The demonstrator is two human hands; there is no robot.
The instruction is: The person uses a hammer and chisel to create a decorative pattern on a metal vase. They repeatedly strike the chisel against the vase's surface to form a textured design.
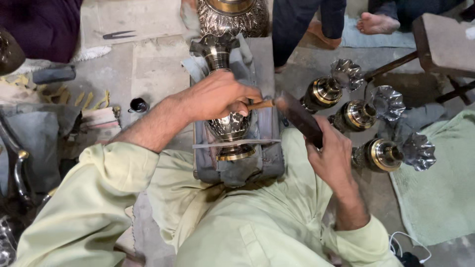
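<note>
Engraved metal vase (230,123), silvery with brass bands and a dimpled belly, lies lengthwise on a grey padded block (269,163) before the seated person. Left hand (220,96) rests on it, fingers pinching a thin wooden-handled chisel (261,104). Right hand (332,158) grips a dark wooden mallet (301,118), fingers wrapped tight.

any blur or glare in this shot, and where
Head view: the dark mallet in the right hand is smeared by motion blur; the left hand and chisel look sharper; bright glare spots sit on the shiny vase and three fluted vases.
</note>
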